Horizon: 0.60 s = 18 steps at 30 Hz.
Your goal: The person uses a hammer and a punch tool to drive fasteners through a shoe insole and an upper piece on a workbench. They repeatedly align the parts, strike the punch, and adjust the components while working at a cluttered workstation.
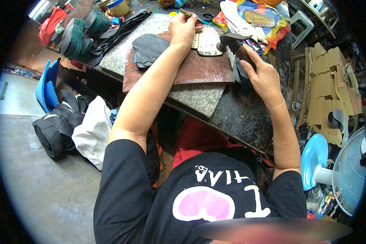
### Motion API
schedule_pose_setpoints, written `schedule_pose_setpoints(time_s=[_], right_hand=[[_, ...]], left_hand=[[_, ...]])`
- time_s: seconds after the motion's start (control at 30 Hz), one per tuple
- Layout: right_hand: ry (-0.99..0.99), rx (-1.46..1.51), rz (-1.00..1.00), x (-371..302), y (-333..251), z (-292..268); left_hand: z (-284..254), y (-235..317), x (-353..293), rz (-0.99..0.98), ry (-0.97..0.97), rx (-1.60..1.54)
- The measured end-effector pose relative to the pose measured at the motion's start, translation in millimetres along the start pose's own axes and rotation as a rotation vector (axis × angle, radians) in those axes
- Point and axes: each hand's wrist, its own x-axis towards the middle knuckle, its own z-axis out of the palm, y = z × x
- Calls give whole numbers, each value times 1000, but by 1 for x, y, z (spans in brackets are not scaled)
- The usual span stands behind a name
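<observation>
My right hand (262,75) grips a hammer (231,41) by its dark handle. Its metal head is at the right edge of a cream sole-shaped piece (207,42) with dark marks. The piece lies on a reddish-brown board (183,73). At the far edge of that piece, my left hand (184,28) is closed, its fingers pinched around something small and brownish that I cannot make out. Beside my left forearm, dark grey textured sole-shaped pieces (149,49) lie stacked on the board.
A speckled stone slab (197,101) supports the board on a black worktable (248,122). Green cord spools (74,38) and black strips (120,32) are at left. More sole pieces (259,18) lie on a colourful bag at far right. A blue-and-white fan (323,175) stands close by on the right.
</observation>
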Motion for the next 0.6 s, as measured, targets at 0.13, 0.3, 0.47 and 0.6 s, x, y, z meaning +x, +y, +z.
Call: schedule_pose_setpoints(time_s=[0.13, 0.3, 0.47, 0.6], right_hand=[[-5, 0, 13, 1, -1, -3], [-12, 13, 23, 0, 10, 3], [35, 80, -50, 13, 3, -11], [280, 430, -200, 28, -21, -58]], left_hand=[[3, 2, -4, 68, -187, 284], [7, 3, -9, 150, -74, 371], [6, 2, -8, 277, -113, 492], [9, 6, -8, 586, -186, 800]])
